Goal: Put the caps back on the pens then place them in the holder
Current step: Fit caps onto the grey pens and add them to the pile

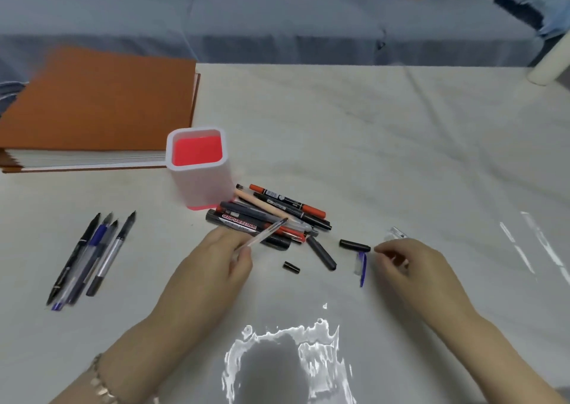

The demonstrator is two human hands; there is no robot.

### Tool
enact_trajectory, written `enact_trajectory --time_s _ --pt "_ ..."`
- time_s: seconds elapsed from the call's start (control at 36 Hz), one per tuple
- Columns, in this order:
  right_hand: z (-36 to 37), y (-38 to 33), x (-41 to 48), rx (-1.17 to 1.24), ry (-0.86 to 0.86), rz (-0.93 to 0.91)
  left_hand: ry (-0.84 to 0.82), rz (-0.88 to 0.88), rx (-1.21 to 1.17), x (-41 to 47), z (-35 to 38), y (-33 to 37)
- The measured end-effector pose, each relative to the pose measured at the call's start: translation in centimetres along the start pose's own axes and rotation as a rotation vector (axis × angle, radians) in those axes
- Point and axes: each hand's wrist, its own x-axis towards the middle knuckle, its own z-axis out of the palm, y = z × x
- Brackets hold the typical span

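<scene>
Surface: table (370,144) under a pale, creased covering, glossy enough to throw glare near the front edge.

Holder (200,188): upright, rounded-square tube, matte white wall, red inside, nothing visible in it. It stands just beside the front right corner of a thick orange album (98,101).

Pile of pens (287,215): touching the holder's base on its right. Slim plastic barrels, crossed and overlapping. A fat black whiteboard marker (237,220) lies at the front and a red-ended marker (287,200) at the back.

Left hand (216,258): fingers and thumb curled round a clear pen (265,232), which is tilted so its reddish tip points up over the pile.

Right hand (410,268): fingers curled under, tips close to a short black cap (354,246). Cannot tell whether they pinch anything (motion blur here).

Loose on the covering between the hands:
- a long black cap (322,253)
- a stubby black cap (291,267)
- a blue clipped cap (362,268)

Four dark pens (89,258) lie side by side, well apart at the left.

Open room: broad bare covering to the right of the pile and behind it, up to the far edge. Beyond that edge is a grey-blue sofa (277,27).
</scene>
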Motion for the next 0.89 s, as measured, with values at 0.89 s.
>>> enact_trajectory --time_s 0.89 --pt "-0.1 -1.1 1.9 0.449 -0.008 -0.079 0.015 0.019 -0.229 -0.8 0.1 1.4"
